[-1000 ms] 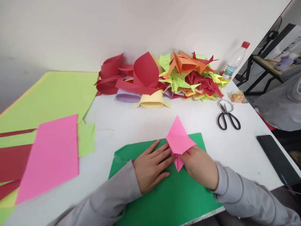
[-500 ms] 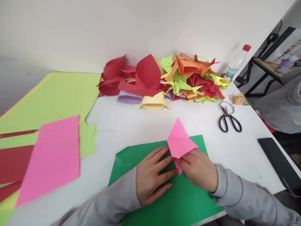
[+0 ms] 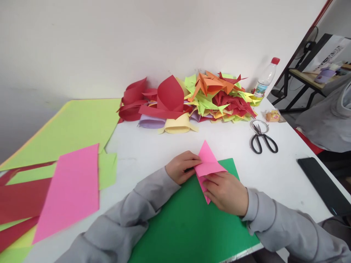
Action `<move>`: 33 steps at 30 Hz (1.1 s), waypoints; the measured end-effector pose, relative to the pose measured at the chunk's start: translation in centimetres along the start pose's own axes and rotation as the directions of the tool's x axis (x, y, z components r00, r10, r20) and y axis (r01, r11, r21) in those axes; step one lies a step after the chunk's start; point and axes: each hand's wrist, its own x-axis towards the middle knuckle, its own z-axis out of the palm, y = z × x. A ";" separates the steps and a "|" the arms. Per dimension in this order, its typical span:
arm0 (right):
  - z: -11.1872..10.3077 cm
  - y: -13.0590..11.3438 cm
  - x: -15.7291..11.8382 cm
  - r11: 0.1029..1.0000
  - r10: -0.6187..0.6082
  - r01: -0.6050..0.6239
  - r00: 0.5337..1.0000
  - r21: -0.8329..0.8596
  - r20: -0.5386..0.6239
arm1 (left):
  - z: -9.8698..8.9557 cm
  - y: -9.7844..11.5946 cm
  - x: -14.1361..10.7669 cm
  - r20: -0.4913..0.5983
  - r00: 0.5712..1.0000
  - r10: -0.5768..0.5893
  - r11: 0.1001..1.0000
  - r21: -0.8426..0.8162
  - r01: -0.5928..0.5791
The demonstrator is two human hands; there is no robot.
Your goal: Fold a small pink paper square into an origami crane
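Observation:
A folded pink paper point(image 3: 208, 166) is held over the far part of a green board point(image 3: 189, 223), its pointed top standing up and a narrow tip hanging toward the board. My left hand point(image 3: 184, 167) pinches its left edge, fingers bent together. On the right, my right hand point(image 3: 227, 191) grips the lower right part of the same paper, with its fingertips partly behind the flap. The fold's underside is partly hidden by my fingers.
Pink sheet point(image 3: 72, 190) and lime sheets point(image 3: 85, 122) lie left. Red paper shapes point(image 3: 170, 95) and folded stars point(image 3: 211, 86) line the wall. Scissors point(image 3: 260, 138), a bottle point(image 3: 265, 78), a wrapped snack point(image 3: 272, 115) and a black phone point(image 3: 325, 186) are right. A person's grey clothing point(image 3: 326, 117) shows far right.
My left hand has risen from its spread pose on the board and now pinches the paper's left edge. The upper flap looks narrower and more folded. The camera view has shifted slightly.

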 end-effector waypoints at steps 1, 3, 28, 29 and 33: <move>0.2 0.0 0.0 1.000 0.004 -0.004 1.000 0.000 -0.008 | -0.1 -0.2 0.0 0.002 1.000 0.009 1.000 0.022 -0.009; 0.5 -0.1 -0.1 1.000 0.013 -0.013 1.000 -0.010 -0.023 | -0.1 -0.4 -0.2 0.002 1.000 0.014 0.999 0.049 -0.014; -0.5 -0.4 -0.4 0.989 0.056 -0.056 0.998 -0.139 -0.003 | 1.7 -1.5 -0.8 -0.225 0.973 0.060 0.995 -0.059 -0.075; -0.5 -0.4 -0.4 0.987 0.067 -0.064 0.998 -0.148 0.014 | 1.8 -1.4 -0.7 -0.233 0.970 0.064 0.996 -0.051 -0.078; -0.3 -0.4 -0.5 0.980 0.088 -0.075 0.994 -0.182 0.061 | 2.0 -0.9 -0.5 -0.258 0.963 0.074 0.997 -0.007 -0.079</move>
